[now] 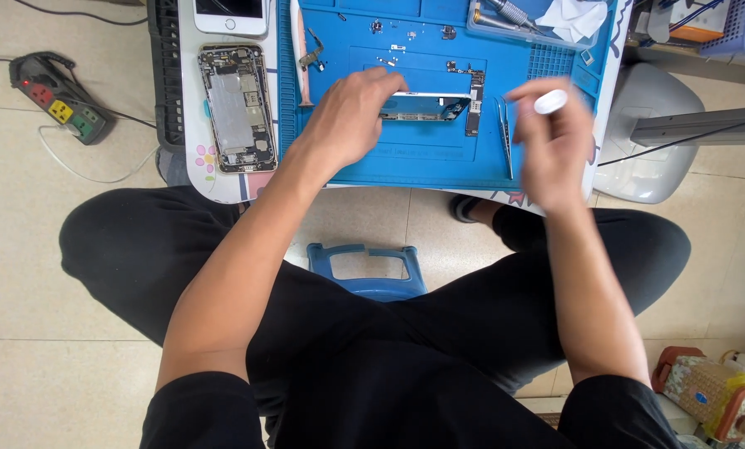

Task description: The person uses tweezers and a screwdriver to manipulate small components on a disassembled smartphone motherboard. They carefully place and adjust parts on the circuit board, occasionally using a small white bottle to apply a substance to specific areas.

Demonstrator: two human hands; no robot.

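Observation:
My left hand [351,116] grips the left end of an opened phone frame [429,105] that is tilted up on edge on the blue work mat [405,162]. A narrow circuit board [475,100] lies just right of the frame. My right hand [549,141], blurred by motion, is closed around a small white rounded tool [550,101] to the right of the frame. Metal tweezers [505,133] lie on the mat between the board and my right hand.
An opened phone body [236,108] and a white phone [231,15] lie left of the mat on the small white table [191,158]. Small screws and parts dot the mat's far side. A clear tray with tools [514,21] sits at the back. A power strip [60,98] lies on the floor, left.

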